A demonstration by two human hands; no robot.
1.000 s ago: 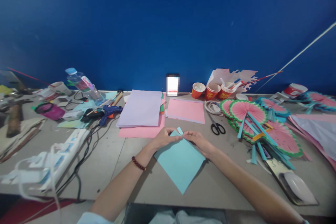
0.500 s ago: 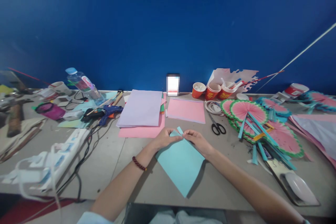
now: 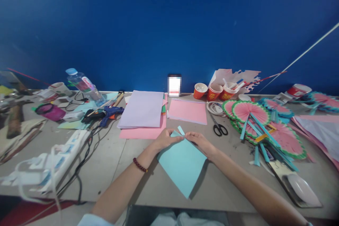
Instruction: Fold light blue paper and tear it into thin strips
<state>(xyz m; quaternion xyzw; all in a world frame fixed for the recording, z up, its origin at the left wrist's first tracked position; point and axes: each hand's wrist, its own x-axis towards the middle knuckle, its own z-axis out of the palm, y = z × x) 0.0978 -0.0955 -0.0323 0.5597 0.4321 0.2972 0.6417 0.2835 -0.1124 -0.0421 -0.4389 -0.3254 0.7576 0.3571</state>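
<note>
A light teal sheet of paper is held cornerwise over the table, one corner pointing down toward me. My left hand grips its upper left edge, thumb on top. Close beside it, my right hand pinches the upper right edge. Between the two sets of fingertips a narrow strip of the same teal colour sticks up; it looks like a folded part of the sheet, though the fingers cover where it joins. Both hands are closed on the paper.
Behind the hands lie a lilac paper stack and pink paper. Black-handled scissors and watermelon-patterned paper fans are to the right. A blue glue gun and a power strip are on the left, paper cups by the wall.
Almost nothing differs. The teal strip between my fingertips has shifted very slightly to the left and up; both hands keep their hold on the paper.
</note>
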